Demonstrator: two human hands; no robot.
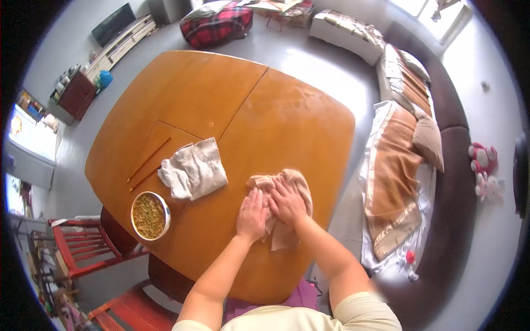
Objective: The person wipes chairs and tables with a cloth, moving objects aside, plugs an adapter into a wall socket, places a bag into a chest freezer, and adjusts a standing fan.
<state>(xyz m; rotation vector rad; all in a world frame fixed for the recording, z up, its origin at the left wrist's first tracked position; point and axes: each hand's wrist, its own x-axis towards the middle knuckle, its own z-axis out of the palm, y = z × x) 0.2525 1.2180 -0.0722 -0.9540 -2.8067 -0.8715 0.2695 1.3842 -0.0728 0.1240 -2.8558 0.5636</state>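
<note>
On the wooden table a crumpled pinkish-tan cloth lies under my hands. My right hand presses flat on its middle, fingers stretched out and slightly apart. Against the cloth's left edge rests my left hand, fingers straight and side by side, partly on the table. Left of my hands is a folded whitish cloth. A pair of wooden chopsticks lies beyond it, one partly beside the cloth's edge. Nearer to me stands a white bowl filled with what looks like noodles.
The large wooden table has seams across its top. Red wooden chairs stand at its left and near side. To the right is a sofa with a brown cover. A plaid-covered seat stands beyond the far edge.
</note>
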